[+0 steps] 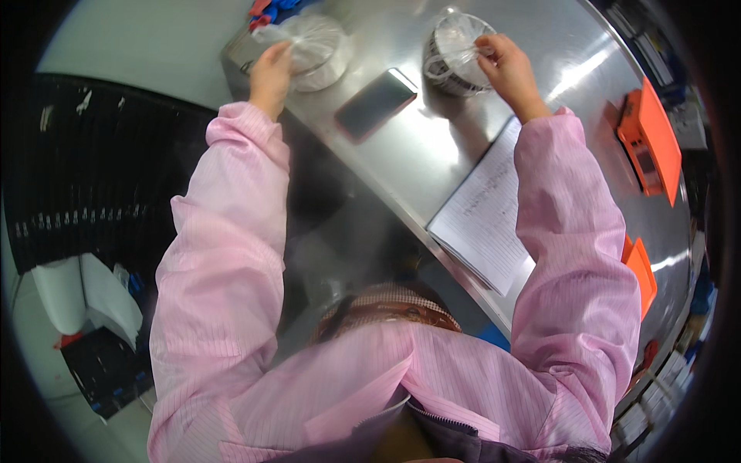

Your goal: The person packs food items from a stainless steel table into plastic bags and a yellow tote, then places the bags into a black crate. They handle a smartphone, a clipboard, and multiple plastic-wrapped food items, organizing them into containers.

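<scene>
At the upper left, my left hand (270, 76) pinches the gathered plastic of a clear bag (307, 36). Inside that bag is a round white tub (324, 72), slightly blurred. My right hand (508, 68) grips the gathered plastic of a second clear bag (457, 39) with thumb and fingers. A round tub with dark markings on its side (454, 83) sits within it. Both tubs are near the far end of a stainless steel table (393, 179). A dark smartphone with a reddish edge (376, 105) lies between them.
An open lined notebook (483, 217) with handwriting lies by the table's near edge, partly under my right forearm. Orange weighing scales (651, 142) stand at the right. Red and blue items (275, 10) are beyond the white tub. Black slatted panels (98, 168) are at the left.
</scene>
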Motion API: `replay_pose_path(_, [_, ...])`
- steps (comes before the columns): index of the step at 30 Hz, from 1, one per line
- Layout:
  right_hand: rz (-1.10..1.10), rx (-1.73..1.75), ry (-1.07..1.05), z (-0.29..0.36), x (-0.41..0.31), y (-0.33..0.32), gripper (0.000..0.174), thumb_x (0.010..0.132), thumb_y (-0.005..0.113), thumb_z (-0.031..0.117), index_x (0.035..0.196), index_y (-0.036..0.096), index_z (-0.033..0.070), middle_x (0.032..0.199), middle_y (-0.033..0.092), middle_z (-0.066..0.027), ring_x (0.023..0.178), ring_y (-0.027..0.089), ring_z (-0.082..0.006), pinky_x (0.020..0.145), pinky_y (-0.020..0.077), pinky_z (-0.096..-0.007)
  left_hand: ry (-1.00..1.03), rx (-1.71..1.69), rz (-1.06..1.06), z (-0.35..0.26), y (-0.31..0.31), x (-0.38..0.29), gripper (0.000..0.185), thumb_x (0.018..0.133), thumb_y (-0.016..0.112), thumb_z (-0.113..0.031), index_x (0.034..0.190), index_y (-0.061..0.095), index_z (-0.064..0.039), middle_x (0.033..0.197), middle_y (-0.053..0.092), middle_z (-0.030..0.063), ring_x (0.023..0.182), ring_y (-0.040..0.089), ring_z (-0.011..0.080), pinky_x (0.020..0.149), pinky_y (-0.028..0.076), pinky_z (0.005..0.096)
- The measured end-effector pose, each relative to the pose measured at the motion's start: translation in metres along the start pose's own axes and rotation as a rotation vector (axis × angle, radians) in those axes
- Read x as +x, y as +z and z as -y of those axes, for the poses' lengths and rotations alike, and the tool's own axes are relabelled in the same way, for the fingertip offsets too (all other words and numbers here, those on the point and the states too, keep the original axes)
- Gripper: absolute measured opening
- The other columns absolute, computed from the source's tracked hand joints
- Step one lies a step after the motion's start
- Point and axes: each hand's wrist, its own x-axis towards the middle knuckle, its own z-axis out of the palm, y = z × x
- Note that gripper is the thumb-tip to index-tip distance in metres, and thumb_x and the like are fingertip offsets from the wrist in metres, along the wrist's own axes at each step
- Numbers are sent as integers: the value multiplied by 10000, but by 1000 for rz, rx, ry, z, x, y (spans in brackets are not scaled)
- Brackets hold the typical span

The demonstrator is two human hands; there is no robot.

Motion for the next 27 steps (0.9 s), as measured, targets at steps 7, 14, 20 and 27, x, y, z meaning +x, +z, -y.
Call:
replay_pose_path(7, [-37,-184,-15,29,9,12,377,862,668,92,1235,614,112,1246,596,-67,1018,641,-243,841,517,-348,102,-98,-62,-9,-29,-85,465,981,568,-234,1395,463,-49,1374,494,80,1100,559,136,858,446,264])
replay_pose_path(14, [18,248,-174,202,-158,19,240,831,516,-106,1040,615,-40,889,648,-156,813,625,-279,752,497,-367,-480,-388,36,98,-81,-264,246,971,588,-152,1187,600,-33,1015,669,53,871,627,124,803,502,251])
replay_pose_path(20, [678,124,126,163,-251,240,205,809,663,41,1007,635,-4,936,650,-203,837,632,-373,728,512,-403,-835,-360,328,193,-112,-398,230,959,598,-96,1174,596,-14,1029,654,44,919,611,106,831,500,246])
replay_pose_path(27, [488,130,280,11,-242,415,290,908,636,210,1144,660,43,1038,688,-155,903,679,-240,796,518,-322,-977,-242,196,258,-191,-446,240,959,602,-167,1157,618,-32,1090,670,62,1020,624,161,911,483,284])
